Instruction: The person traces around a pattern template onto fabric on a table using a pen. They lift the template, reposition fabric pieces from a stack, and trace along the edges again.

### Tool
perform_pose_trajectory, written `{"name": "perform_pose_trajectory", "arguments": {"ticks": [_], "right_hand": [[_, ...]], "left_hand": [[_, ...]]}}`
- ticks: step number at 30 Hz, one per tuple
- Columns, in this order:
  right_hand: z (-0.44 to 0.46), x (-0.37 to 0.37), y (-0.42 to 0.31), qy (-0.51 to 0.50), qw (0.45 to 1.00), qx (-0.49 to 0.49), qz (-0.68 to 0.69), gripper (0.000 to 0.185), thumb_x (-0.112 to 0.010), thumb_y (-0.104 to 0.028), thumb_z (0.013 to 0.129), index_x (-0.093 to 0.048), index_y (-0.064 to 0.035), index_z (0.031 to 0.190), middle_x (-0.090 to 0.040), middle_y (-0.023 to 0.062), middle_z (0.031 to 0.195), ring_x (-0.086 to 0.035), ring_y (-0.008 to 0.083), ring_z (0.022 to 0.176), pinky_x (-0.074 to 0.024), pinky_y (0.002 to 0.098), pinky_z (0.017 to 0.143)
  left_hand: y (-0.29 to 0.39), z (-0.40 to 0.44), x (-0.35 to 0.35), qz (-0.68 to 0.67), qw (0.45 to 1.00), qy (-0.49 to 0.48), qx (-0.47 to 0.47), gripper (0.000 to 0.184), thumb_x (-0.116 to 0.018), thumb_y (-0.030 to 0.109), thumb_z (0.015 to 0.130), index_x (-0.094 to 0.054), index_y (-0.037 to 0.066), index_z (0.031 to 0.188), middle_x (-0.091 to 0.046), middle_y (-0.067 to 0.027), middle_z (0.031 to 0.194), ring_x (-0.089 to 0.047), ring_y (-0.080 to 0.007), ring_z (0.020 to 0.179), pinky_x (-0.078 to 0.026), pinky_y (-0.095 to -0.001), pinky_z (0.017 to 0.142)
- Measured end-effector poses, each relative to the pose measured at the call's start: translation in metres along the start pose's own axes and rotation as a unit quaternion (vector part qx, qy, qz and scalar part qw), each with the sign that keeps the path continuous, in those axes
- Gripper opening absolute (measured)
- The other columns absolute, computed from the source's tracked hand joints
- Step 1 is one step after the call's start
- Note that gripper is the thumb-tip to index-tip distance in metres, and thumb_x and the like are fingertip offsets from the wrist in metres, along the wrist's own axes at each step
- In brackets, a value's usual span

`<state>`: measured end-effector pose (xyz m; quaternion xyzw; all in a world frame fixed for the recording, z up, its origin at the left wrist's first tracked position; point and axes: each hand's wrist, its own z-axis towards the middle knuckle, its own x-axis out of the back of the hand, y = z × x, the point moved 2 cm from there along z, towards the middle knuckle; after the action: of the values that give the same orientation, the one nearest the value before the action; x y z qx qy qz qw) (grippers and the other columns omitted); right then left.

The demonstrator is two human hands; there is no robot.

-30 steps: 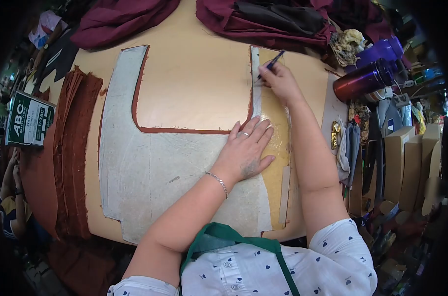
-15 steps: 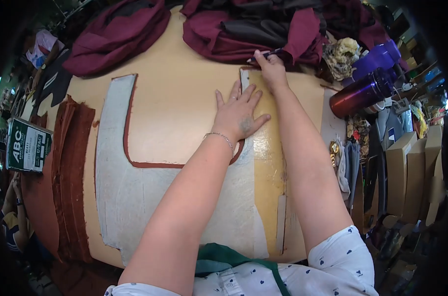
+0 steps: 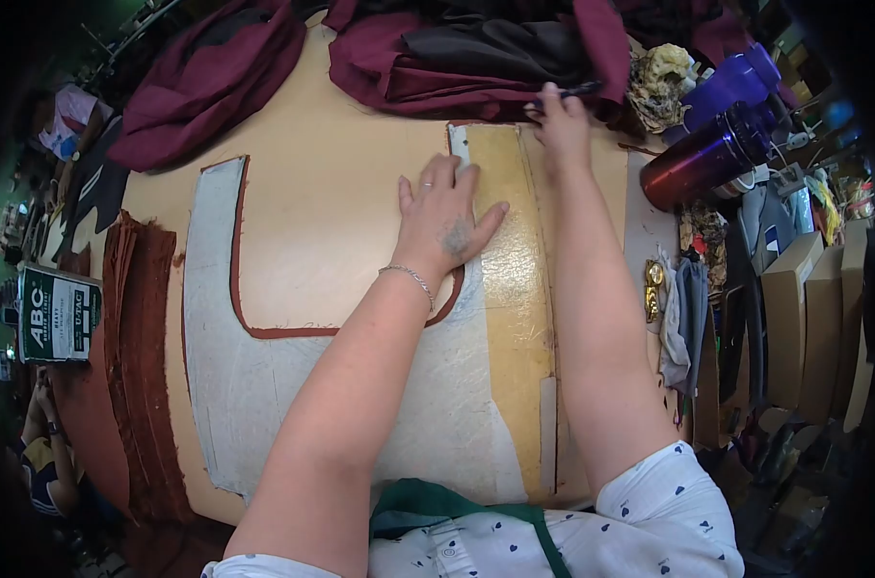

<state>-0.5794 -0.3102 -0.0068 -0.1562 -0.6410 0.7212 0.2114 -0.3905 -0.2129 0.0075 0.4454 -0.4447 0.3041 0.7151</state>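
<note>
My left hand lies flat with fingers spread on a large U-shaped template, pressing near the upper part of its right arm. The template is pale grey-white, with a shiny yellowish strip along its right side. Reddish-brown material shows as a thin border around its inner edge. Just beyond the template's top right corner, my right hand is closed around a dark pen, held above the table. The pen's tip is too small to make out.
Maroon and black fabric is heaped along the far edge. Reddish-brown strips and a green ABC can stand at left. A red-purple bottle, a purple container and cardboard are at right. Another person's arm shows lower left.
My right hand with the pen has moved up and right, away from the template's top right corner. My left hand stays on the template; the view has shifted slightly.
</note>
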Motion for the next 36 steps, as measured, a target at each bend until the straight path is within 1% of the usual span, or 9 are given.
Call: {"name": "perform_pose_trajectory", "arguments": {"ticks": [3, 6, 9, 12, 21, 24, 28, 32, 36], "right_hand": [[-0.029, 0.017, -0.013, -0.014, 0.986, -0.166, 0.022, 0.024, -0.047, -0.035, 0.089, -0.047, -0.0111, 0.087, -0.055, 0.0013, 0.078, -0.056, 0.0135, 0.069, -0.0416, 0.0274, 0.060], [-0.048, 0.015, -0.022, -0.033, 0.980, -0.184, 0.060, 0.025, -0.044, -0.034, 0.090, -0.046, -0.0102, 0.086, -0.055, 0.0039, 0.079, -0.059, 0.0181, 0.072, -0.0451, 0.0300, 0.062], [-0.051, 0.015, -0.025, -0.029, 0.966, -0.207, 0.153, 0.024, -0.039, -0.031, 0.092, -0.045, -0.0085, 0.085, -0.051, 0.0045, 0.079, -0.059, 0.0194, 0.072, -0.0462, 0.0305, 0.063], [-0.049, 0.016, -0.017, -0.034, 0.964, -0.217, 0.153, 0.023, -0.038, -0.031, 0.092, -0.044, -0.0088, 0.087, -0.051, 0.0059, 0.083, -0.058, 0.0229, 0.081, -0.0456, 0.0338, 0.068], [-0.053, 0.012, -0.018, -0.034, 0.977, -0.177, 0.111, 0.025, -0.041, -0.030, 0.092, -0.047, -0.0073, 0.084, -0.050, 0.0023, 0.075, -0.057, 0.0153, 0.074, -0.0441, 0.0267, 0.063], [-0.052, 0.004, -0.023, -0.096, 0.993, -0.030, 0.061, 0.026, -0.048, -0.030, 0.089, -0.056, -0.0058, 0.083, -0.050, -0.0017, 0.068, -0.053, 0.0081, 0.070, -0.0407, 0.0221, 0.060], [-0.045, -0.038, -0.026, -0.276, 0.960, 0.004, 0.050, 0.021, -0.057, -0.022, 0.084, -0.062, -0.0047, 0.094, -0.059, 0.0003, 0.076, -0.052, 0.0053, 0.066, -0.0382, 0.0183, 0.057], [-0.021, -0.058, -0.011, -0.215, 0.970, -0.008, 0.115, 0.016, -0.064, -0.011, 0.079, -0.059, -0.0036, 0.091, -0.062, 0.0026, 0.076, -0.053, 0.0063, 0.062, -0.0387, 0.0181, 0.055], [-0.018, -0.065, -0.002, -0.168, 0.985, 0.023, 0.040, 0.016, -0.066, -0.010, 0.076, -0.055, -0.0030, 0.084, -0.061, 0.0043, 0.074, -0.055, 0.0074, 0.065, -0.0403, 0.0190, 0.056]], "left_hand": [[-0.010, 0.002, -0.008, -0.030, 0.989, 0.140, 0.044, 0.050, -0.052, 0.037, 0.079, -0.046, 0.005, 0.117, -0.043, -0.0124, 0.117, -0.037, -0.0290, 0.113, -0.026, -0.0485, 0.095], [-0.010, 0.004, -0.010, 0.012, 0.991, 0.115, 0.063, 0.045, -0.051, 0.031, 0.080, -0.048, 0.003, 0.114, -0.045, -0.0112, 0.115, -0.039, -0.0295, 0.109, -0.026, -0.0419, 0.095], [-0.016, 0.006, -0.011, -0.083, 0.991, 0.086, 0.067, 0.040, -0.049, 0.026, 0.080, -0.049, 0.001, 0.111, -0.043, -0.0129, 0.116, -0.035, -0.0298, 0.112, -0.022, -0.0518, 0.096], [-0.016, 0.008, -0.010, -0.104, 0.987, 0.089, 0.081, 0.039, -0.049, 0.024, 0.080, -0.050, 0.001, 0.111, -0.044, -0.0124, 0.115, -0.035, -0.0292, 0.112, -0.021, -0.0505, 0.097], [-0.004, 0.005, -0.016, 0.071, 0.997, 0.022, 0.037, 0.050, -0.042, 0.029, 0.081, -0.036, 0.017, 0.129, -0.030, -0.0062, 0.137, -0.022, -0.0298, 0.127, -0.018, -0.0601, 0.097], [-0.002, 0.005, -0.015, 0.064, 0.997, 0.011, 0.050, 0.049, -0.041, 0.029, 0.081, -0.037, 0.016, 0.128, -0.031, -0.0027, 0.137, -0.023, -0.0302, 0.127, -0.019, -0.0602, 0.097], [0.000, 0.005, -0.011, 0.057, 0.997, 0.016, 0.052, 0.047, -0.040, 0.030, 0.082, -0.039, 0.015, 0.127, -0.031, -0.0036, 0.136, -0.024, -0.0302, 0.126, -0.020, -0.0618, 0.095], [0.000, 0.006, -0.010, 0.049, 0.997, 0.007, 0.057, 0.048, -0.041, 0.031, 0.081, -0.039, 0.014, 0.127, -0.031, -0.0043, 0.137, -0.023, -0.0302, 0.127, -0.020, -0.0618, 0.095], [-0.001, 0.006, -0.012, 0.052, 0.997, -0.003, 0.063, 0.049, -0.040, 0.032, 0.081, -0.038, 0.014, 0.127, -0.029, -0.0038, 0.138, -0.022, -0.0300, 0.127, -0.019, -0.0620, 0.095]]}}
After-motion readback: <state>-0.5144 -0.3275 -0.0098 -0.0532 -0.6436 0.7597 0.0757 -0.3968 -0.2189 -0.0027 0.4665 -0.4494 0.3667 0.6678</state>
